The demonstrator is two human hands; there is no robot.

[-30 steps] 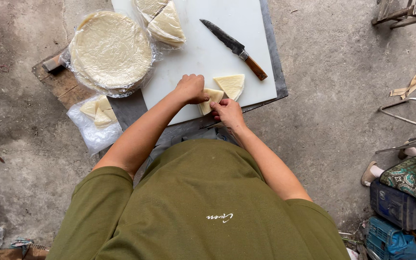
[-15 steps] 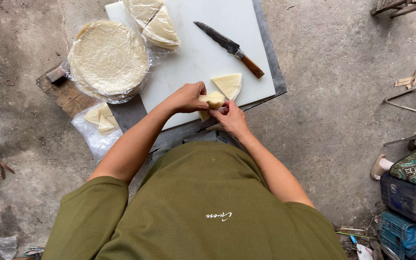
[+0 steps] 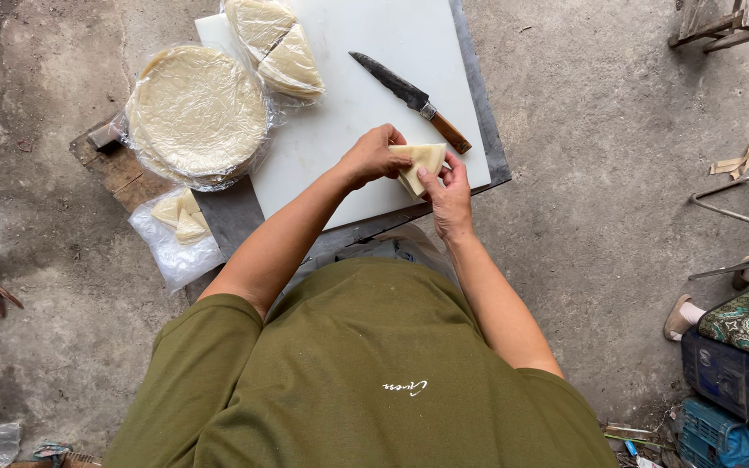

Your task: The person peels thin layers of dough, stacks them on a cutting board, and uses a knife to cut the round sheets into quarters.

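Both hands pinch one pale triangular wrapper piece (image 3: 420, 163) just above the near edge of the white cutting board (image 3: 348, 113): left hand (image 3: 373, 156) closed on its left side, right hand (image 3: 449, 186) gripping from below. A wooden-handled knife (image 3: 409, 100) lies on the board just beyond; a bagged round wrapper stack (image 3: 197, 113) sits at its left edge.

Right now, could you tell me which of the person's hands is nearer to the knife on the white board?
Right. The right hand sits just below the knife handle, while the left hand is a little farther, left of the handle.
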